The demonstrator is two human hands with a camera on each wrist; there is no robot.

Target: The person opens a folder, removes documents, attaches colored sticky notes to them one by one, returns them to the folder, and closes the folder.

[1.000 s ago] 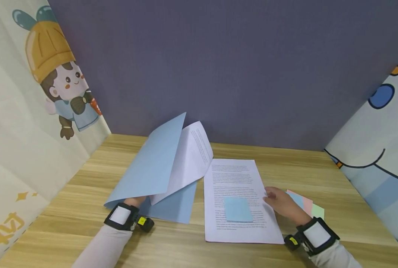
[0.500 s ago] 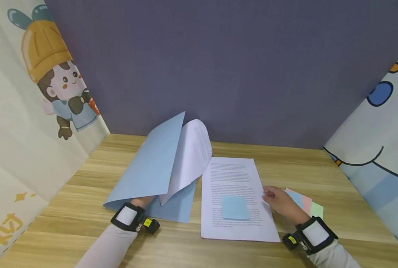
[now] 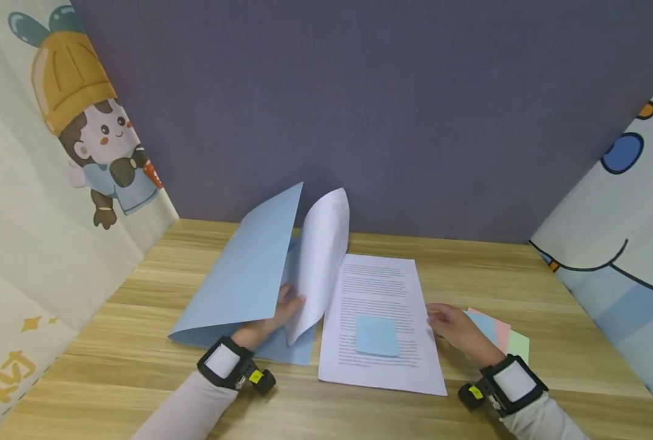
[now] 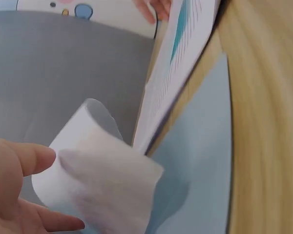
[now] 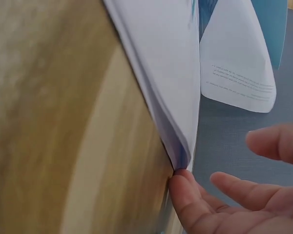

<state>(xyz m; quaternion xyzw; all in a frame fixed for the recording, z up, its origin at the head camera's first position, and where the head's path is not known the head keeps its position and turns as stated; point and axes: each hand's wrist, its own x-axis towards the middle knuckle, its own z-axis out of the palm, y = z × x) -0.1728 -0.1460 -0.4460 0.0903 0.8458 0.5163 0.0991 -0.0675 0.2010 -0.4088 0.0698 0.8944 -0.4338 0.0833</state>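
Observation:
A light blue paper folder [image 3: 238, 263] stands half open at the left of the head view. My left hand [image 3: 271, 318] reaches under its raised cover. Fingers of that hand rest against a curled white sheet [image 3: 322, 250], which bends upward between the cover and the printed stack; in the left wrist view the thumb [image 4: 36, 158] stays apart from the other visible finger. To the right lies a stack of printed pages [image 3: 376, 281] with a blue sticky note [image 3: 377, 336] on it. My right hand [image 3: 464, 333] touches the stack's right edge with a fingertip, its thumb apart.
Blue, pink and green paper slips [image 3: 518, 346] lie partly behind my right hand. A dark grey panel [image 3: 359, 122] closes off the back of the wooden table [image 3: 568, 366]. Printed cartoon sheets [image 3: 18, 183] flank both sides.
My left hand has moved right, out from beneath the cover, and the white sheet has curled more upright. The printed stack has shifted slightly left, with my right hand following at its edge.

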